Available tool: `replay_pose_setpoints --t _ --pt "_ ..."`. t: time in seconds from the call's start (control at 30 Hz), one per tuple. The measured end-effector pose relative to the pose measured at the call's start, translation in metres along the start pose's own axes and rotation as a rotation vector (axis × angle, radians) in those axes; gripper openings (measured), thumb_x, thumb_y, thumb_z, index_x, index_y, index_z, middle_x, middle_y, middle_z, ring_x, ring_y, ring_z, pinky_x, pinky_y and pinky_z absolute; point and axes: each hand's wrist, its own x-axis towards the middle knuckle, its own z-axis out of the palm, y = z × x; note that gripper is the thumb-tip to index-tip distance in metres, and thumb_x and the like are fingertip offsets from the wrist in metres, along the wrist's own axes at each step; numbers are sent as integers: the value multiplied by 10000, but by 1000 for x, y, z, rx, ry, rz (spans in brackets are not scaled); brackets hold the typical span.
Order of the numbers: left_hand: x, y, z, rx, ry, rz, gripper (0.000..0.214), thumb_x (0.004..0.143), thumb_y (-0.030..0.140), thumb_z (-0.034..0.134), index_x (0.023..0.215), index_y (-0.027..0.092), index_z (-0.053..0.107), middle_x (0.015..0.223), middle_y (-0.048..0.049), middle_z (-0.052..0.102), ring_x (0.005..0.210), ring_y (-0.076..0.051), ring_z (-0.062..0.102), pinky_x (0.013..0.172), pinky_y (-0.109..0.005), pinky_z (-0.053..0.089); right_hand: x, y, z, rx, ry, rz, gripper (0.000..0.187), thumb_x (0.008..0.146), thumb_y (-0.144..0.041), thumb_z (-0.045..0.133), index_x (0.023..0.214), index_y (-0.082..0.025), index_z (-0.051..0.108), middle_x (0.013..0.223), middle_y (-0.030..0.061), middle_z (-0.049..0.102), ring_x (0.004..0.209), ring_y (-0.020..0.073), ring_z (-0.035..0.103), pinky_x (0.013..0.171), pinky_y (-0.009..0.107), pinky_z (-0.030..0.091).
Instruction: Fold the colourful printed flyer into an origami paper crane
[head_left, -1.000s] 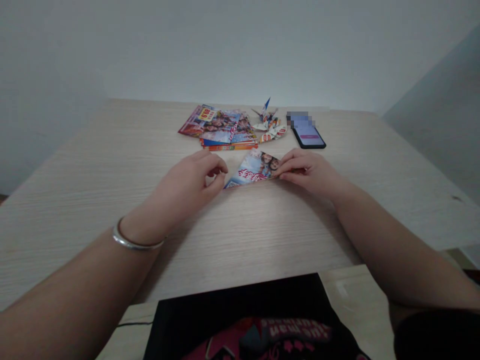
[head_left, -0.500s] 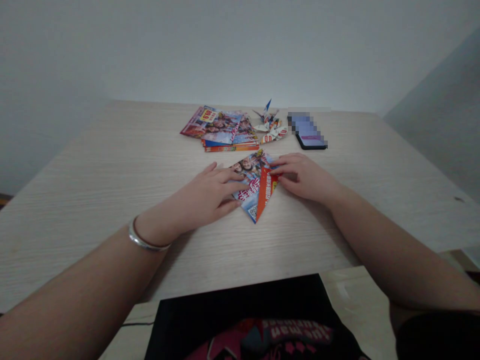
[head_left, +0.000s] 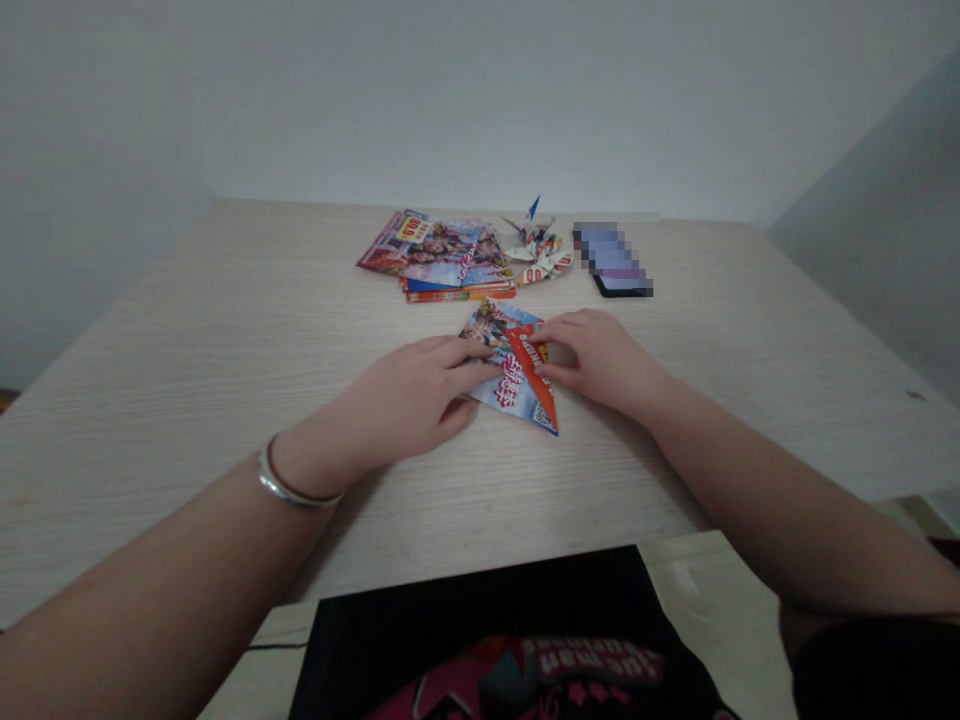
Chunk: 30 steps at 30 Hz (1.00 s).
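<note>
A printed paper flyer, partly folded, lies on the table between my hands. Its orange flap is turned over along the right side, and a corner with a QR code points down to the right. My left hand presses the flyer's left part, fingers on top and thumb curled at the lower edge. With thumb and fingertips, my right hand grips the flap at the right edge. What the paper looks like under my fingers is hidden.
Behind the flyer lies a stack of similar flyers. Beside it are folded paper cranes, and a phone lies at their right. The wooden table meets a pale wall. A black item is at my lap.
The flyer has turned on the table, its bottom corner swinging to the right. My right fingers have shifted slightly along the orange flap; my left hand stays at the left side.
</note>
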Motion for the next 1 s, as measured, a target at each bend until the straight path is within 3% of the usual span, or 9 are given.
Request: replay_pose_setpoints --t 0.17,0.3,0.43,0.53,0.63,0.77,0.9,1.0 --pt "-1 -4 2 24 -40 10 443 909 240 536 1334 177 643 1383 -162 630 1192 -319 634 1028 -509 489 -3 -5 -1 86 -76 -65 575 830 -410 750 1355 -223 606 1418 107 633 1353 317 541 1200 617 267" --pt "1 -5 0 75 -49 9 386 987 286 450 1289 177 665 1313 -134 685 1177 -274 657 1038 -445 479 -4 -1 3 186 -111 -84 677 806 -364 774 1429 -238 540 1552 127 492 1465 298 420 1215 560 309" --pt "2 -1 -7 198 -96 -9 383 1042 313 372 1010 183 731 994 -82 768 921 -226 706 902 -388 499 -3 0 4 210 -42 -24 572 782 -250 789 1326 -213 612 1605 147 402 1480 276 397 1216 495 343" --pt "2 5 -9 219 -64 43 403 1045 357 398 838 183 696 814 -60 735 783 -223 672 856 -401 489 -4 -2 2 167 -8 -15 334 818 -219 751 1149 -216 705 1507 136 524 1381 279 515 1155 497 410" --pt "2 10 -5 100 32 81 413 1042 437 415 853 184 682 854 -62 732 839 -220 667 879 -383 497 -4 -2 1 134 -8 -89 186 876 -217 690 1051 -225 753 1285 97 696 1204 263 634 1066 489 471" --pt "3 6 1 -148 105 48 362 1012 460 477 884 176 661 1073 -99 720 1104 -247 632 1011 -397 476 -3 0 2 125 -21 -167 263 898 -213 672 1149 -231 747 1253 70 731 1174 247 649 1060 465 466" --pt "5 -1 1 -293 19 -86 372 1006 466 449 883 166 630 1290 -145 638 1254 -280 555 1077 -444 444 -2 0 0 112 -80 -175 283 914 -207 652 1183 -225 739 1255 65 738 1193 244 646 1080 464 458" --pt "4 -3 2 -305 -57 -120 408 1025 458 378 955 151 638 1303 -161 625 1262 -286 549 1093 -466 429 -3 0 0 113 -81 -209 298 901 -279 691 1187 -210 737 1306 88 711 1229 265 630 1080 479 455"
